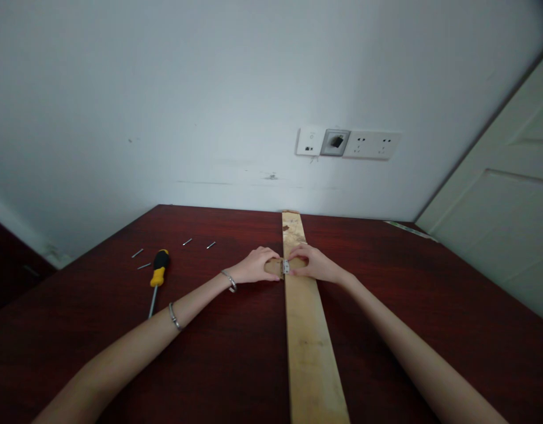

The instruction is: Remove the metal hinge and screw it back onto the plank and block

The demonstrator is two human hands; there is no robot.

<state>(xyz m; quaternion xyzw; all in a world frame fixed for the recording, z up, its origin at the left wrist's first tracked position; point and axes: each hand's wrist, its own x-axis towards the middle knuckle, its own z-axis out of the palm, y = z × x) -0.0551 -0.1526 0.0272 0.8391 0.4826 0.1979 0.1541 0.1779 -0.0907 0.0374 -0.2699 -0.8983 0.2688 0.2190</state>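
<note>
A long pale wooden plank (313, 341) lies lengthwise on the dark red table, running toward the wall. Across its left edge sits a small metal hinge (286, 267). My left hand (257, 265) grips a small piece of light wood (274, 268) beside the plank, thumb and fingers curved around it. From the other side, my right hand (314, 262) pinches at the hinge over the plank, its fingertips close to the metal. Whether the small wood piece touches the plank is hard to make out.
A screwdriver (160, 270) with a yellow and black handle lies left of my left forearm. Several screws, among them one screw (187, 242), are scattered near it. Wall sockets (373, 145) are above the table (236, 365). A thin strip (410, 230) rests at the far right edge.
</note>
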